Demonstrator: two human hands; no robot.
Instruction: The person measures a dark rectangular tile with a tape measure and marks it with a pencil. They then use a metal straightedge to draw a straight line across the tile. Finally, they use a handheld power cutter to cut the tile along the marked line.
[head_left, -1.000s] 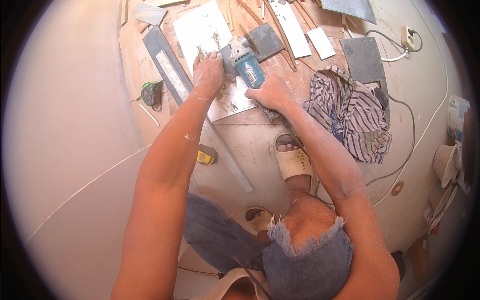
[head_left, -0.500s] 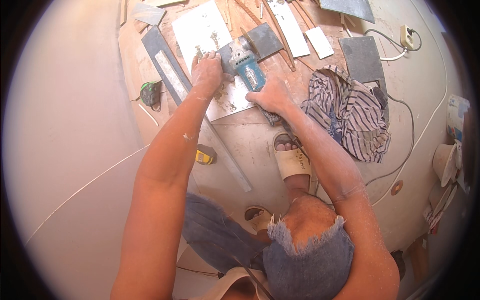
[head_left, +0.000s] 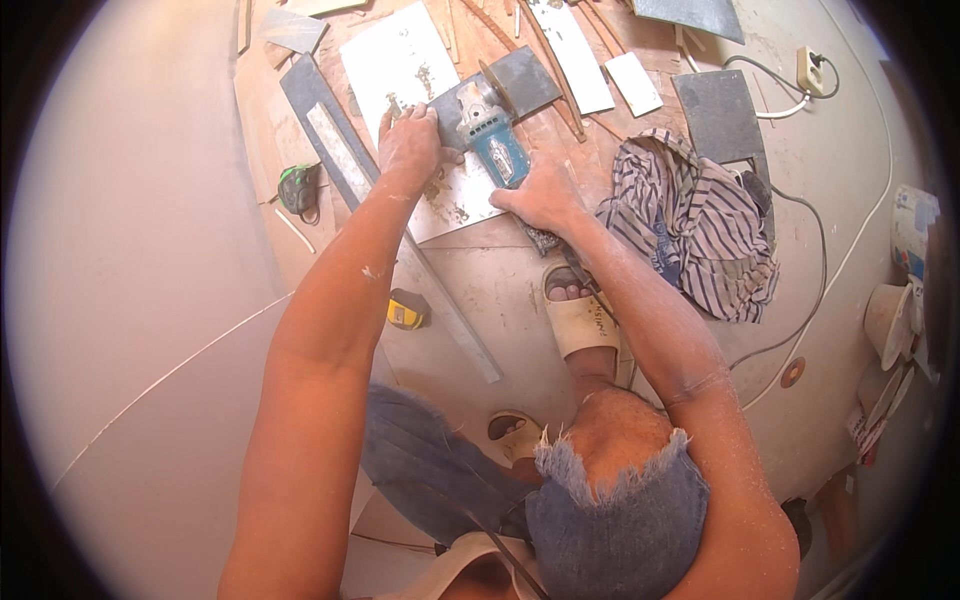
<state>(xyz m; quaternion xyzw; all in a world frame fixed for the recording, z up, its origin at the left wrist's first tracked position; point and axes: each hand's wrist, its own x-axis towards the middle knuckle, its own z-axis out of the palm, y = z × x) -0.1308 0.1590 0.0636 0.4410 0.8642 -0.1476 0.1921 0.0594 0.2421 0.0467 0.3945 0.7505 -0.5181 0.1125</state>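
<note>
My right hand point(head_left: 545, 192) is wrapped around the body of a teal angle grinder point(head_left: 500, 155). The grinder's thin disc point(head_left: 497, 88) stands on edge across a dark grey tile strip point(head_left: 530, 80). My left hand point(head_left: 410, 150) holds the near left end of that strip, its thumb toward the grinder and its fingers on the far side. Under the strip lies a white tile point(head_left: 395, 50) with crumbly brownish residue on it. Where the disc meets the strip is partly hidden by the grinder's head.
A long metal straightedge point(head_left: 440, 290) lies left of the white tile, beside a yellow tape measure point(head_left: 407, 309) and a green one point(head_left: 298, 188). A striped cloth point(head_left: 700, 230) lies right of my right forearm. White tile pieces point(head_left: 634, 84), a socket block point(head_left: 811, 72) and cables surround the work.
</note>
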